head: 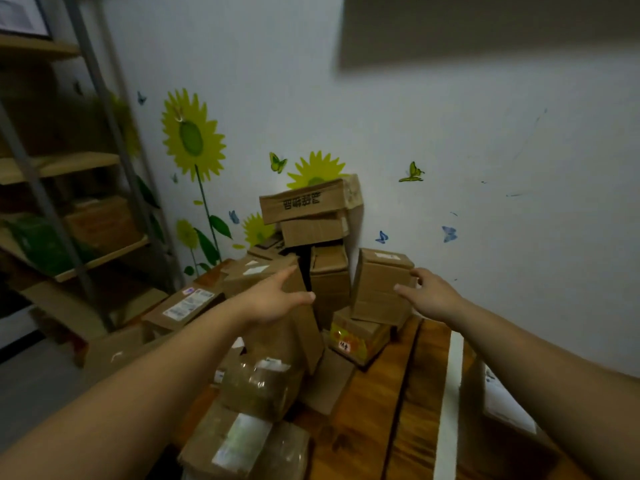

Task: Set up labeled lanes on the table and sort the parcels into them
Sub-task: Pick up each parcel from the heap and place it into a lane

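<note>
Parcels of brown cardboard (329,268) sit in a big heap on the dark wooden surface (381,420), all to the left of the long white tape strip (450,393). The strip runs down the surface like the edge of a lane. I can see only this one strip, and no label near it. One brown parcel with a white paper label (502,407) lies just to the right of the strip, so the sorting may be only at its start. Most of the job looks left to do: more lines, the labels, and nearly the whole heap.

Both hands reach to the far part of the heap, left of the strip. The left hand (277,297) lies on a wide brown box with a small white sticker (242,277), its fingers (287,277) straight and close together. The right hand (431,296) is at the side of a tall plain brown box (375,292) that stands on a small box with a yellow sticker (349,341). Its fingers (414,271) are spread apart and hold nothing. I cannot tell if they touch the box. I think this tall box is the next one to pick up.
</note>
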`<move>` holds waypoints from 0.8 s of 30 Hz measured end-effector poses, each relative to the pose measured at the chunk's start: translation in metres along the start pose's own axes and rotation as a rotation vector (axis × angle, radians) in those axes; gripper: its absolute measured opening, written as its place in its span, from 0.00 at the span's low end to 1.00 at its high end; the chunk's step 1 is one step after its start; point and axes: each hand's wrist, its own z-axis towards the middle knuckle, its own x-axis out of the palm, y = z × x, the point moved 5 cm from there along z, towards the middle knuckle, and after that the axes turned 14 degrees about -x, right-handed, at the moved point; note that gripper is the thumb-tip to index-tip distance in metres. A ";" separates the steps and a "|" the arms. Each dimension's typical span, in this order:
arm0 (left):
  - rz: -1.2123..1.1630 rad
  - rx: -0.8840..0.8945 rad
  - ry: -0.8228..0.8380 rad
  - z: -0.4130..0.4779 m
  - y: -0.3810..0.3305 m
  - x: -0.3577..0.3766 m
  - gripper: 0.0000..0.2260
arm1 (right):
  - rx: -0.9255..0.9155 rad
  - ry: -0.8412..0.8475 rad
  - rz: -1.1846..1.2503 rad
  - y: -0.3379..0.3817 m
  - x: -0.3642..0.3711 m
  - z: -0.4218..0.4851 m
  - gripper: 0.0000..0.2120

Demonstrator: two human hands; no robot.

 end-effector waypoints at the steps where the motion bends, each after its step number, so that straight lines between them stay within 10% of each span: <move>1: 0.008 0.011 0.030 0.018 -0.013 0.006 0.34 | 0.027 -0.017 0.026 -0.007 0.001 0.013 0.28; 12: -0.272 -0.082 0.325 0.166 -0.091 0.099 0.32 | 0.243 -0.149 0.356 -0.067 0.023 0.097 0.40; 24: -0.474 -0.008 0.430 0.144 -0.058 0.070 0.16 | 0.215 -0.411 0.477 -0.015 0.046 0.040 0.25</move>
